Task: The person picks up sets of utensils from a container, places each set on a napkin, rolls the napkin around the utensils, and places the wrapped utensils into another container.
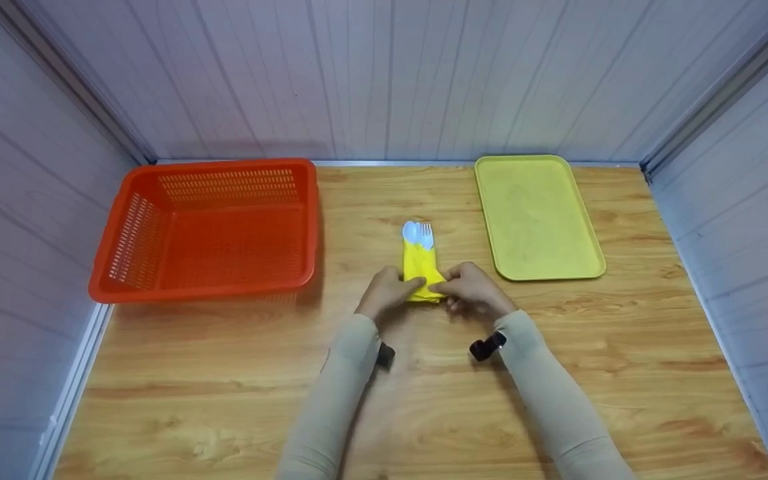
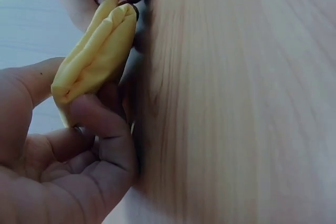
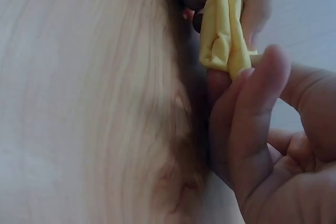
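Observation:
A folded yellow napkin [image 1: 419, 261] wraps the handles of a pale spoon [image 1: 411, 232] and a pale fork [image 1: 427, 235], whose heads stick out at the far end. My left hand [image 1: 386, 291] grips the napkin's near left side, thumb on top and fingers beneath. At the near right corner, my right hand [image 1: 474, 291] pinches the cloth between thumb and fingers. Both wrist views show the folded end of the napkin [image 2: 94, 56] held just over the wooden surface, its layers [image 3: 223, 30] stacked. The utensils are hidden in the wrist views.
An orange-red plastic basket [image 1: 207, 291] with slotted walls stands at the back left. A yellow rectangular tray [image 1: 541, 217] lies at the back right. Pale panel walls [image 1: 391, 80] enclose the wooden table [image 1: 417, 413] at the back and both sides.

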`<state>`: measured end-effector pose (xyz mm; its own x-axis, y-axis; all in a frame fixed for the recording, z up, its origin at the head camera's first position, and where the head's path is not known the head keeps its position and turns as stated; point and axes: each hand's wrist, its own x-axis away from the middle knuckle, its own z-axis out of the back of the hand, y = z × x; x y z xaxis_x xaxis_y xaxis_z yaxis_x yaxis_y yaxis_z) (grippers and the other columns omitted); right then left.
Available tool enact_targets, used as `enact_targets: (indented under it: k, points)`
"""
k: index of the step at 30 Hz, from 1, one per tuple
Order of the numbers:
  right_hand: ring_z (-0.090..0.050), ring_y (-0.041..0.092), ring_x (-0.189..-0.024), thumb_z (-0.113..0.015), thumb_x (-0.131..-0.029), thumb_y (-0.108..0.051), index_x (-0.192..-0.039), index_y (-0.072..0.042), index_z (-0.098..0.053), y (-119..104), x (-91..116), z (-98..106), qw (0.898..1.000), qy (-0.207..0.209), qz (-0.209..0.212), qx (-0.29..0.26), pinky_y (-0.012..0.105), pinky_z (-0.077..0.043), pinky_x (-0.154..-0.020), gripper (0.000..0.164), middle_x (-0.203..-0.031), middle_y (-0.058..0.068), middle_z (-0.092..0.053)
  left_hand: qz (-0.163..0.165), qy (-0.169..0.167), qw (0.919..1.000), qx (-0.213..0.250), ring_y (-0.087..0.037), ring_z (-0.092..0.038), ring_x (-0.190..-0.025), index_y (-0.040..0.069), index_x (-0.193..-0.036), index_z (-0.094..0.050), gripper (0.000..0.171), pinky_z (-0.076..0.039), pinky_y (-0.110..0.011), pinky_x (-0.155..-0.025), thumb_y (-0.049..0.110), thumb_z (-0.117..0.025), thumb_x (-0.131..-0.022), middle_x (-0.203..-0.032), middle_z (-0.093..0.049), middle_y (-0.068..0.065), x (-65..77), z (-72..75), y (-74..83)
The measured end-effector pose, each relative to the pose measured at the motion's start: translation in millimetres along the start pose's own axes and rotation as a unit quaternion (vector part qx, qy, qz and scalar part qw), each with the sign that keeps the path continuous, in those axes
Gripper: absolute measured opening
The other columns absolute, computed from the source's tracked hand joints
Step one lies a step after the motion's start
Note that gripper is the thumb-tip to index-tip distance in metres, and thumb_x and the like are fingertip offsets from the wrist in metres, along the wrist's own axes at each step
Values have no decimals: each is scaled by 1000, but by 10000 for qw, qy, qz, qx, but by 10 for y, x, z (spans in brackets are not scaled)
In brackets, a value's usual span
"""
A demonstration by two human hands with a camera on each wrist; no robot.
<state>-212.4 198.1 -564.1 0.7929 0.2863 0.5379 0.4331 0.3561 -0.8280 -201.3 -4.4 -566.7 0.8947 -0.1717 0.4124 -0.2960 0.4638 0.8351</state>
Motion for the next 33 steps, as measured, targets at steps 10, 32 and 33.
enact_targets:
  k: [10, 32, 33]
  points:
    - [-59, 15, -58, -75, -90, -18, -103, 3, -66, 78, 92, -15, 9974, -349, 331, -534, 25, -53, -51, 26, -75, 10, -65, -498, 80, 9939, 986, -14, -51, -67, 5, -98, -73, 26, -44, -27, -61, 30, -70, -93, -75, -59, -1, 144, -7, -101]
    - [-60, 15, -63, -68, -93, -1, -105, 2, -58, -172, 866, -227, 9062, -1699, 3478, -1702, 23, -51, -51, 16, -87, 13, -65, -2200, -1125, 9008, 3572, -28, -71, -95, -10, -125, -62, 39, -58, -38, -82, 14, -69, -95, -110, -71, -23, 871, 99, 45]
    - [-60, 14, -64, -69, -93, -3, -105, 1, -58, -172, 866, -232, 9025, -1781, 3502, -1767, 23, -51, -51, 17, -87, 12, -66, -2239, -1220, 8970, 3611, -27, -71, -96, -10, -126, -61, 40, -57, -38, -82, 15, -68, -95, -111, -70, -22, 878, 97, 44]
